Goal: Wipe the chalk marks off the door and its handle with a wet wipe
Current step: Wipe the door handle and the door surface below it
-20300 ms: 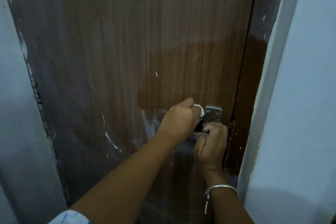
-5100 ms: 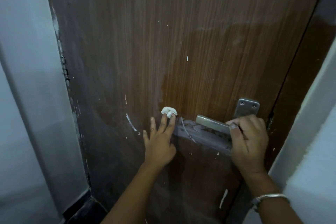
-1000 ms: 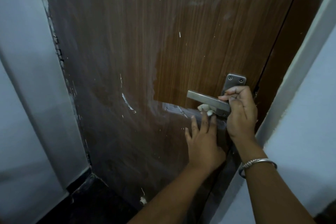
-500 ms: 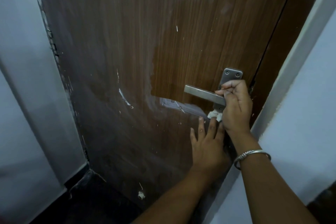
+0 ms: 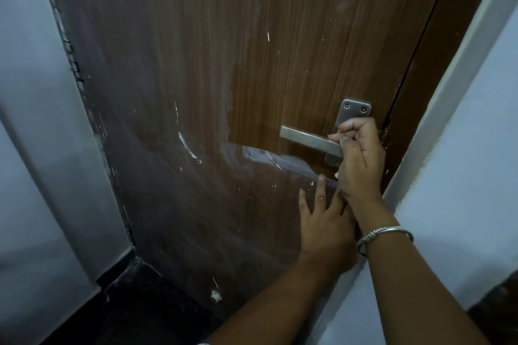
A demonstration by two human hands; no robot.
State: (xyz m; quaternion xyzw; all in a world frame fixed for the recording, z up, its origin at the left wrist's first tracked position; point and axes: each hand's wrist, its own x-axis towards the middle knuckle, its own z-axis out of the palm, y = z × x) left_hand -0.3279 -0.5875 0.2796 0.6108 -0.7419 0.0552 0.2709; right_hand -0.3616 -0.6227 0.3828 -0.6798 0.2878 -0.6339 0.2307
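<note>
Door (image 5: 252, 36), latch edge: your right hand (image 5: 357, 154) gripped the stiff handle (image 5: 305, 138) near its pivot. Your left hand (image 5: 325, 221), fingers straight, pinned the wet wipe (image 5: 335, 175), mostly hidden, below the handle beside the chalk smear (image 5: 263, 158). The wipe looked limp and probably works best pressed flat.

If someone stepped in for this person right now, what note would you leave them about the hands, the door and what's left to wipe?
Left hand: flat on the door below the handle, fingers straight; the wipe barely peeks out at their tips.
Right hand: grips the handle.
Done: the patch above the handle looks clean.
Left: the chalk smear under the handle, the curved streak further left, and the hazy lower door.
</note>
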